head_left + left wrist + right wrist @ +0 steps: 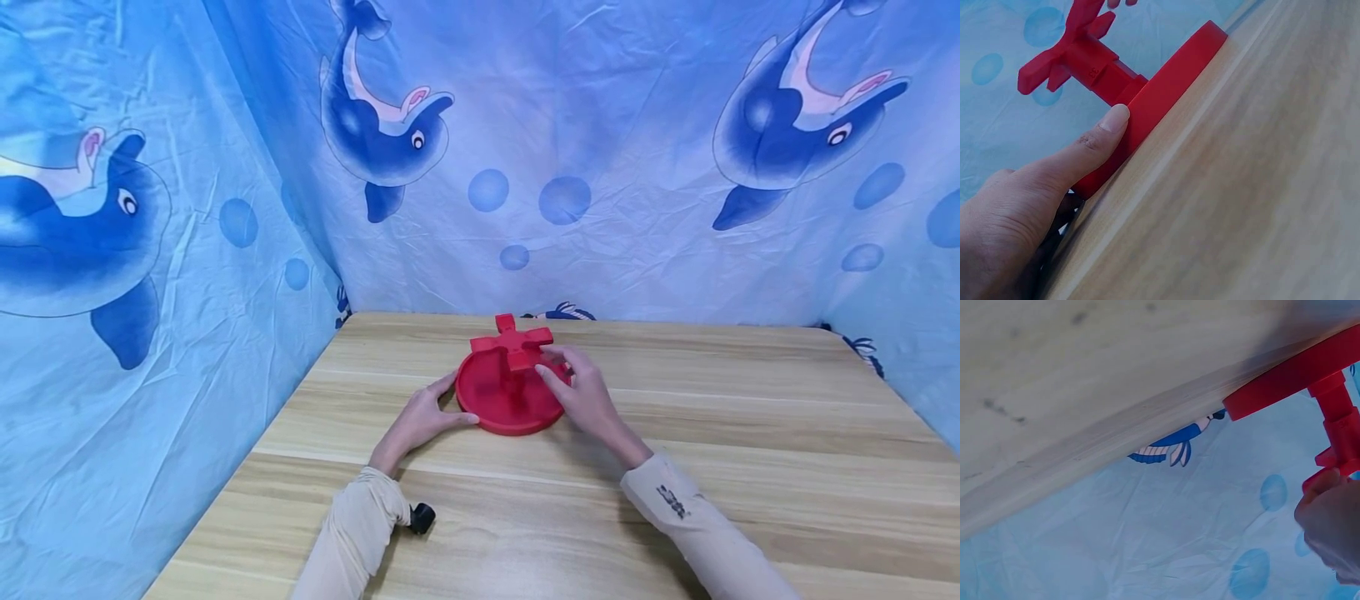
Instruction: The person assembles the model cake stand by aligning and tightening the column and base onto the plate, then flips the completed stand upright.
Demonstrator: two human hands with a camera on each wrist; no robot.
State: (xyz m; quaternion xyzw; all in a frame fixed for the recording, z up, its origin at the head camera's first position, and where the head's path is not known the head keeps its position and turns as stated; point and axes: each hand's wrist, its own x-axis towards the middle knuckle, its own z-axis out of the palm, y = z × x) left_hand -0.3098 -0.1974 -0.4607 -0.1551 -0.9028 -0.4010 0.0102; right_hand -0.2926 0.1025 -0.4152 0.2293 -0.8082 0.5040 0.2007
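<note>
On the wooden table stands a red round tray-like base (510, 428) with a raised rim. From its middle rises a short red post (1107, 75), topped by a red cross-shaped piece (512, 341) with several blunt arms. My left hand (422, 419) grips the rim at the near left, the thumb (1107, 128) lying against its outer side. At the right, my right hand (588, 398) pinches the cross between thumb and fingers, by the arms facing it. Part of the hold is hidden behind the hand in the right wrist view.
The wooden table (735, 400) reaches back to a blue curtain (637, 167) printed with dolphins and bubbles, which also hangs along both sides. A small black device (422, 518) sits at the left sleeve.
</note>
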